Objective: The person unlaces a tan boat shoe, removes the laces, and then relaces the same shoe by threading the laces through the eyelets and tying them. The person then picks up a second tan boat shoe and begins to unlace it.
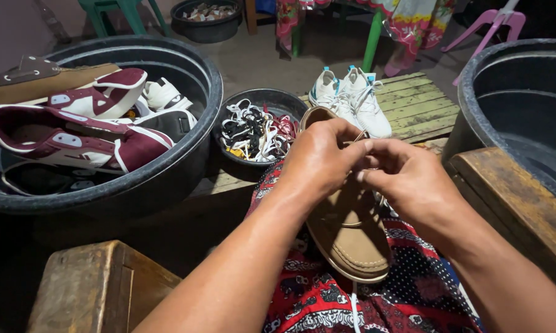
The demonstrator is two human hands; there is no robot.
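Note:
A tan suede shoe [351, 231] rests on my lap, toe pointing toward me. My left hand [318, 161] grips its upper part near the lace area, fingers closed over it. Close beside it, my right hand [410, 179] pinches a thin lace [359, 137] between thumb and fingers, touching the left hand's fingertips. A white lace end [354, 305] hangs below the shoe over my red patterned cloth [318, 296].
A big black tub [201, 92] at left holds maroon-and-white sneakers [74, 132] and other shoes. A small black basin [259, 132] holds tangled laces. White sneakers [352, 98] stand on a wooden pallet [417, 108]. Another black tub [518, 105] stands right; wooden stools [87, 290] flank me.

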